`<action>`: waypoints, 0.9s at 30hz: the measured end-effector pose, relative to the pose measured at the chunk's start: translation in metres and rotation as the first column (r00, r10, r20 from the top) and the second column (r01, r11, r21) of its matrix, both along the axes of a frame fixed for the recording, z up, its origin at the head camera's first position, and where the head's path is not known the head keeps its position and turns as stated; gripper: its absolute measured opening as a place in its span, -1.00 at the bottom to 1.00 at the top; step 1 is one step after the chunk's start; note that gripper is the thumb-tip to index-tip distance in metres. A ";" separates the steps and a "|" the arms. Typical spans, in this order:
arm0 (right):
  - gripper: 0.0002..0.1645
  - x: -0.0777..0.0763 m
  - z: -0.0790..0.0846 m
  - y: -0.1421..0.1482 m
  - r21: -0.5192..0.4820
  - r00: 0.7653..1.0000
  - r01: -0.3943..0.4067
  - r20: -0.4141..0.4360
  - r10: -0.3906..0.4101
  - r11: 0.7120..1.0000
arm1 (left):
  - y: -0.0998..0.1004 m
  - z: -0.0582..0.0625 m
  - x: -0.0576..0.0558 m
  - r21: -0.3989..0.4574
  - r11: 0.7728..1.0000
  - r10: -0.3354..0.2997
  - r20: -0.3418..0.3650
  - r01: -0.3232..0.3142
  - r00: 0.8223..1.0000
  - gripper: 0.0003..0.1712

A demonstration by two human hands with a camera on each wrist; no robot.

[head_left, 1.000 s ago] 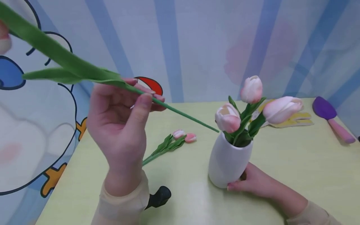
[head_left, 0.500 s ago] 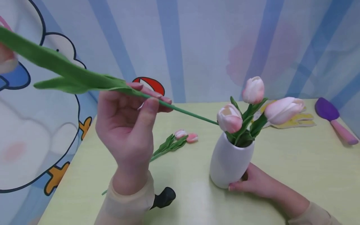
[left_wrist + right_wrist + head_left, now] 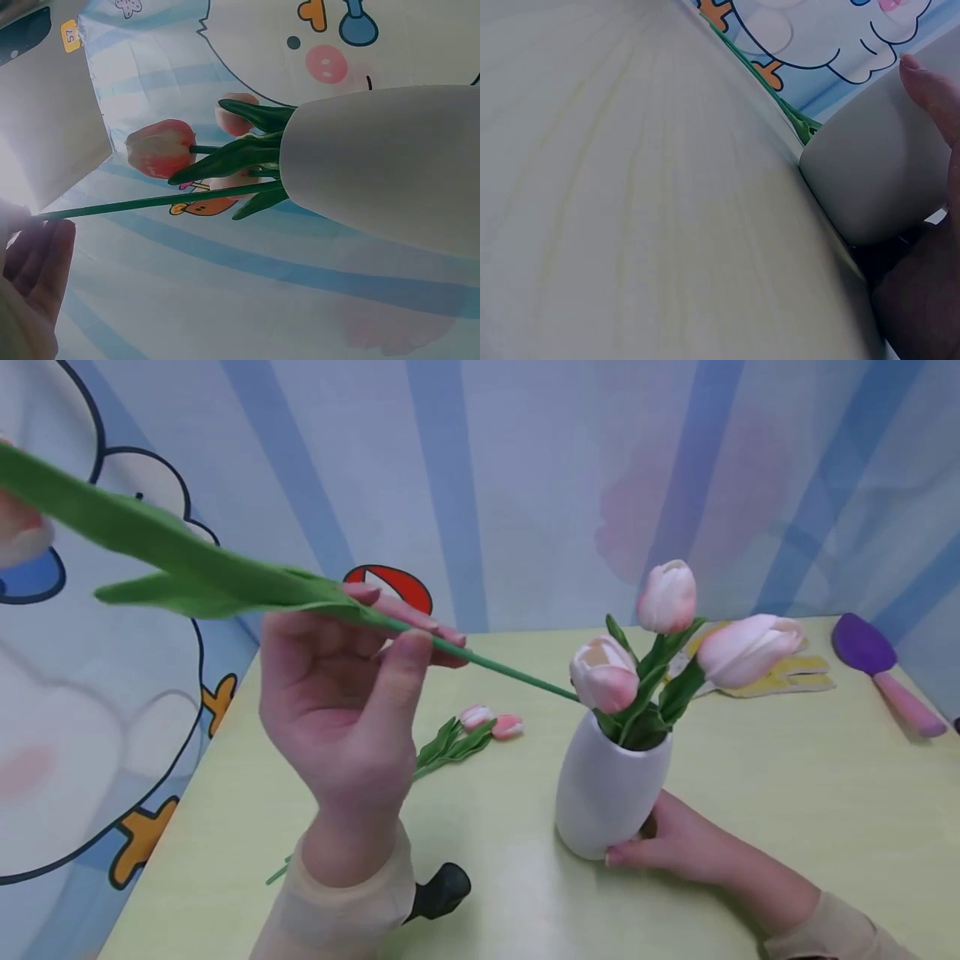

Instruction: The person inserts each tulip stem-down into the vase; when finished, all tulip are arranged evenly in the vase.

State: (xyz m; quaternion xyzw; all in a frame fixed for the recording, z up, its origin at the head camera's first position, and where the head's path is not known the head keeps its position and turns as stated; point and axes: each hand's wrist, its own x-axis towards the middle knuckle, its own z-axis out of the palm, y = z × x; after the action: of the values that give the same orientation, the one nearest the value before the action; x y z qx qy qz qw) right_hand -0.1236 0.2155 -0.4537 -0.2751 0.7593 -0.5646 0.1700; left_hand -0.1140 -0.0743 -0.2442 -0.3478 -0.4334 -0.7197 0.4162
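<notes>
My left hand (image 3: 345, 718) pinches the green stem of an artificial tulip (image 3: 510, 672) between thumb and fingers. Its leaves slant to the upper left, and the pink bloom is partly cut off at the frame's edge. The stem's lower end reaches the mouth of a white vase (image 3: 611, 793), overlapped there by a bloom; in the left wrist view the stem (image 3: 157, 201) meets the rim among the leaves. Three pale pink tulips (image 3: 671, 597) stand in the vase. Low on its right side, my right hand (image 3: 686, 843) grips the vase, thumb near the base.
More tulips (image 3: 457, 747) lie on the pale yellow table (image 3: 517, 893), partly hidden behind my left arm. A black object (image 3: 444, 891) shows beside the left sleeve. Yellow-and-white gloves (image 3: 787, 677) and a purple trowel with pink handle (image 3: 866, 643) lie at back right.
My left hand has moved a little right and down with the tulip. The stem's end has gone from beside the vase's rim to behind a bloom. The right hand keeps its hold.
</notes>
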 end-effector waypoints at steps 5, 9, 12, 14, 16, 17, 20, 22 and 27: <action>-0.20 0.000 -0.001 -0.001 -0.005 1.000 -0.007 0.009 0.007 1.000 | 0.003 -0.004 -0.003 -0.065 0.998 -0.011 0.007 0.011 1.000 -0.68; -0.20 0.000 -0.001 0.000 -0.008 1.000 -0.007 0.009 0.007 1.000 | 0.006 -0.008 -0.006 -0.111 0.993 -0.042 0.018 0.044 0.999 -0.68; -0.20 0.000 -0.001 -0.001 -0.007 1.000 -0.005 0.006 0.005 1.000 | 0.010 -0.010 -0.008 -0.143 0.988 -0.059 0.027 0.062 0.998 -0.65; -0.20 0.000 -0.001 -0.001 -0.005 1.000 -0.006 0.004 0.006 1.000 | 0.011 -0.011 -0.009 -0.163 0.984 -0.066 0.029 0.070 0.997 -0.62; -0.20 0.000 -0.001 -0.001 -0.001 1.000 -0.006 0.000 0.006 1.000 | 0.012 -0.012 -0.010 -0.186 0.981 -0.058 0.023 0.061 0.998 -0.57; -0.19 0.000 -0.001 -0.001 0.000 1.000 -0.007 -0.001 0.007 1.000 | 0.012 -0.013 -0.011 -0.194 0.979 -0.053 0.022 0.056 0.998 -0.56; -0.20 0.000 -0.001 -0.001 -0.001 1.000 -0.009 0.001 0.009 1.000 | 0.012 -0.016 -0.013 -0.207 0.977 -0.044 0.033 0.050 0.999 -0.55; -0.20 0.000 -0.001 -0.001 -0.003 1.000 -0.010 0.004 0.010 1.000 | 0.013 -0.017 -0.014 -0.210 0.977 -0.038 0.045 0.046 0.998 -0.55; -0.20 -0.001 -0.002 -0.001 -0.008 1.000 -0.014 0.004 0.014 1.000 | 0.014 -0.019 -0.016 -0.228 0.972 -0.031 0.072 0.047 0.997 -0.57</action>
State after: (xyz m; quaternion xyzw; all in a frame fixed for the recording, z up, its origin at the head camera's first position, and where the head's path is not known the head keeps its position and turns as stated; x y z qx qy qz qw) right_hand -0.1243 0.2148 -0.4553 -0.2801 0.7548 -0.5669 0.1745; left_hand -0.1305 -0.0601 -0.2634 -0.3772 -0.5208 -0.6842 0.3440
